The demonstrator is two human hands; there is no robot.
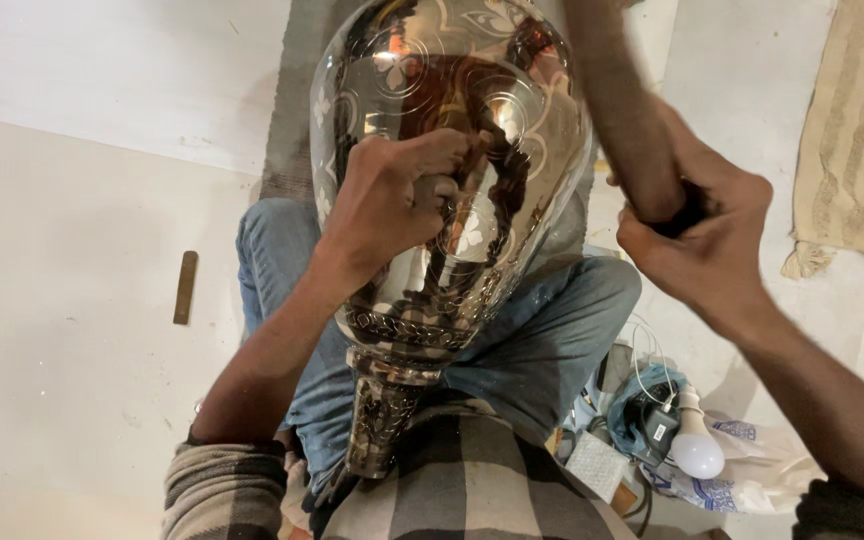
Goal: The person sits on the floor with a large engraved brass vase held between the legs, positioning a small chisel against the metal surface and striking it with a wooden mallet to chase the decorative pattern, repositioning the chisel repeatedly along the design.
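A large shiny metal vase with engraved floral patterns lies across my lap, its narrow neck pointing toward me. My left hand is clenched on a small metal tool and pressed against the vase's belly; most of the tool is hidden in my fingers. My right hand is raised at the vase's right side and grips the lower end of a thick brown wooden handle. The handle runs up out of the frame, so its head is not visible.
A short brass bar lies on the pale floor at left. By my right knee are a white light bulb, a blue cloth with cables and a small box. A beige woven mat lies at right, and a grey mat under my legs.
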